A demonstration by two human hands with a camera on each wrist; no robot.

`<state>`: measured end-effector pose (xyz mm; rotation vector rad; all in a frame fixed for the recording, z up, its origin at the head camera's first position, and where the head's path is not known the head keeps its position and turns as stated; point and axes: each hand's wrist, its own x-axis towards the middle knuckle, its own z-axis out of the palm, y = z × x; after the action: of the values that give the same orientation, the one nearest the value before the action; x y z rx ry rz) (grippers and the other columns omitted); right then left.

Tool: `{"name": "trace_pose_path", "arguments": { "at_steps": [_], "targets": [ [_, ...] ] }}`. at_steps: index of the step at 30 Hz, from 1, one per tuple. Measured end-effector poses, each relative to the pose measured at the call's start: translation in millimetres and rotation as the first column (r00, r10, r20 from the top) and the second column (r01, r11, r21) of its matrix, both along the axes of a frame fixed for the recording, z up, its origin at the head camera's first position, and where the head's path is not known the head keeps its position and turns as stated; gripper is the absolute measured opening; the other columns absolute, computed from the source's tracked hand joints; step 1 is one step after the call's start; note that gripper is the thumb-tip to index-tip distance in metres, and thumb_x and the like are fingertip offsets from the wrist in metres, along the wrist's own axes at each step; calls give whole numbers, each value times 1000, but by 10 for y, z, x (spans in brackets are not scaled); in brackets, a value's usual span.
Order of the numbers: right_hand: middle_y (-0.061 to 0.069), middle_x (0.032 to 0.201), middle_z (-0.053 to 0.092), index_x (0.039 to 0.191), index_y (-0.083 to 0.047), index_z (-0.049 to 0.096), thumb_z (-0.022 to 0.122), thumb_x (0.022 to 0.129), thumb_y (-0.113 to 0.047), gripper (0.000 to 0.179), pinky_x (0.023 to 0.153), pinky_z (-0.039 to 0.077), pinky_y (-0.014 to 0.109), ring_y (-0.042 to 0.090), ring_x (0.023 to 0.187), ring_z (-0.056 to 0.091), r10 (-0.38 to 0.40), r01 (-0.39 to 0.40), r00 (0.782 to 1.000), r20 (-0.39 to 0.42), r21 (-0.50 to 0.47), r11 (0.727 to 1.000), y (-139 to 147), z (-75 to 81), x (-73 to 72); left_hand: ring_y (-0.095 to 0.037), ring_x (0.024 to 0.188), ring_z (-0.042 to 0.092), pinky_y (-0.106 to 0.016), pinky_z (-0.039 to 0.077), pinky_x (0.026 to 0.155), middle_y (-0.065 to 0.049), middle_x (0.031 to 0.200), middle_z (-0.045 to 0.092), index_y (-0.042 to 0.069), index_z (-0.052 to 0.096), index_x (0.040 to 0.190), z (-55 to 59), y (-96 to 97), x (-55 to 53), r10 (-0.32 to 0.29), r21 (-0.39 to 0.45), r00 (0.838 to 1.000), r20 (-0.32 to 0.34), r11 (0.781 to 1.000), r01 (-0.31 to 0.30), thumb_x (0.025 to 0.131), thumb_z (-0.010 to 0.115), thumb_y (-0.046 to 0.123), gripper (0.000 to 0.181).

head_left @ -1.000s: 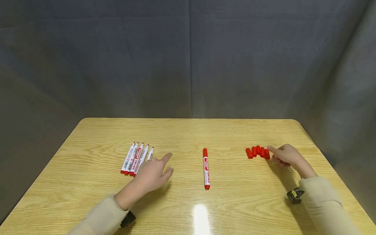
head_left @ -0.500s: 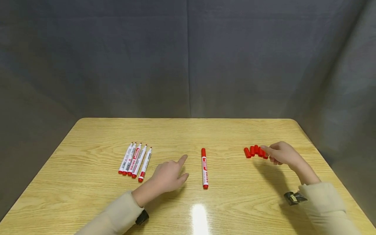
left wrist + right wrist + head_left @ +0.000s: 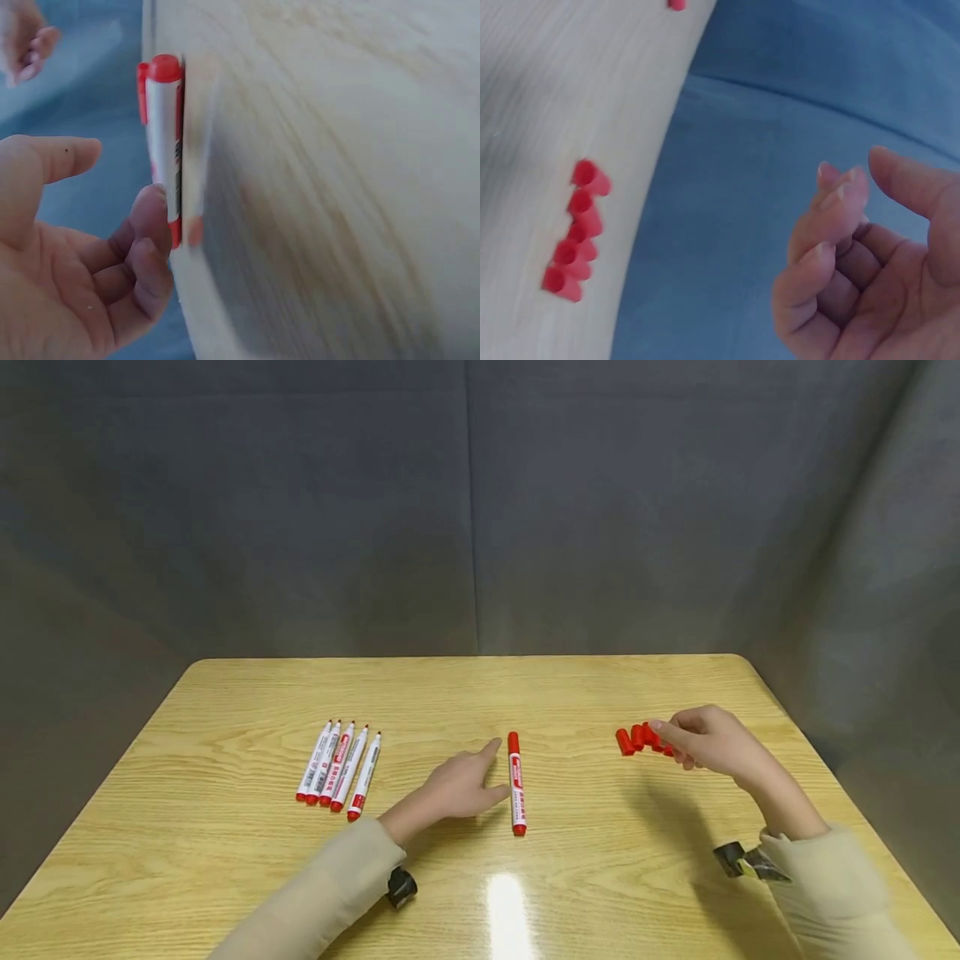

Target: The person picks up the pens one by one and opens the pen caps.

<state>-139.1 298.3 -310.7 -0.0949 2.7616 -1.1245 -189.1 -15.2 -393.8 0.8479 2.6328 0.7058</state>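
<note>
A capped red marker [image 3: 519, 793] lies on the table, pointing away from me. My left hand [image 3: 459, 785] is just to its left, with thumb and index finger stretched toward it. In the left wrist view the fingertips overlap the lower part of the marker [image 3: 166, 135], and the thumb stands apart from them. Farther right, my right hand [image 3: 708, 745] hangs over the right end of a row of red marker caps [image 3: 624, 742]. Its fingers [image 3: 826, 217] are loosely bent and hold nothing in the right wrist view; the caps [image 3: 571, 256] lie on the tabletop away from them.
Several uncapped white markers [image 3: 340, 768] with red ends lie side by side on the left of the wooden table [image 3: 225, 877], tips away from me. A dark grey curtain [image 3: 337, 527] rises behind the table's far edge and at both sides.
My left hand has moved right, from the uncapped markers to beside the capped one. My right hand has risen and shifted slightly left over the caps. The markers and caps stay in place.
</note>
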Motion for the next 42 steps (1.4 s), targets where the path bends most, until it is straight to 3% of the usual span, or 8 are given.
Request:
{"name": "trace_pose_path", "arguments": {
  "at_steps": [8,13,17,25,29,32,37,42],
  "targets": [
    [1,54,43,63,-5,51,53,93,-33,40,46,30,27,11,48,32,46,-44,997,-66,26,999,-228,212,147,-5,36,31,-20,23,35,7,43,40,-10,17,142,-84,269,-49,-34,-106,998,54,994,39,84,60,39,87],
    [-2,53,40,63,-7,50,54,93,-32,39,44,29,27,9,47,29,76,-74,990,-118,22,997,-378,337,242,-9,44,40,-22,30,37,3,54,45,-12,23,140,-108,399,-48,-14,-203,1000,8,979,16,82,62,39,87],
    [-2,54,42,64,-9,53,55,92,-27,34,44,29,27,7,47,30,108,-110,982,-157,-5,994,-471,395,296,-8,40,37,-21,28,34,4,50,42,-13,22,139,-118,447,-42,15,-215,1000,-14,976,-18,80,63,26,82],
    [-3,54,44,69,-10,57,56,92,-24,28,47,35,27,8,48,38,151,-163,968,-203,-46,985,-568,379,308,-3,27,35,-16,26,29,6,38,40,-21,19,135,-150,421,-47,11,-66,999,30,998,-9,78,59,13,77],
    [-2,56,43,65,-9,53,55,93,-23,31,44,30,27,6,47,31,165,-183,967,-193,-77,980,-567,322,286,-4,29,35,-16,28,31,5,41,41,-18,49,115,-172,386,-67,-10,80,999,33,997,7,78,58,13,49],
    [-1,57,44,65,-8,52,56,92,-22,31,43,27,28,6,48,29,166,-187,970,-180,-105,977,-561,268,259,-5,37,38,-17,32,36,4,47,42,-10,56,100,-164,358,-72,-18,134,1000,-4,991,18,77,58,14,33],
    [0,57,44,68,-7,53,56,92,-24,29,42,27,27,7,48,31,156,-178,977,-146,-148,973,-557,169,195,-4,39,33,-17,28,36,8,43,40,-15,40,131,-106,324,-28,-26,175,999,-37,984,33,77,55,15,63],
    [2,57,45,69,-6,54,56,92,-23,29,42,27,26,8,47,31,162,-185,977,-136,-179,966,-592,77,106,-1,32,27,-16,23,33,10,41,36,-12,34,135,-3,311,53,-22,220,998,-63,975,35,75,53,14,68]
  ]
}}
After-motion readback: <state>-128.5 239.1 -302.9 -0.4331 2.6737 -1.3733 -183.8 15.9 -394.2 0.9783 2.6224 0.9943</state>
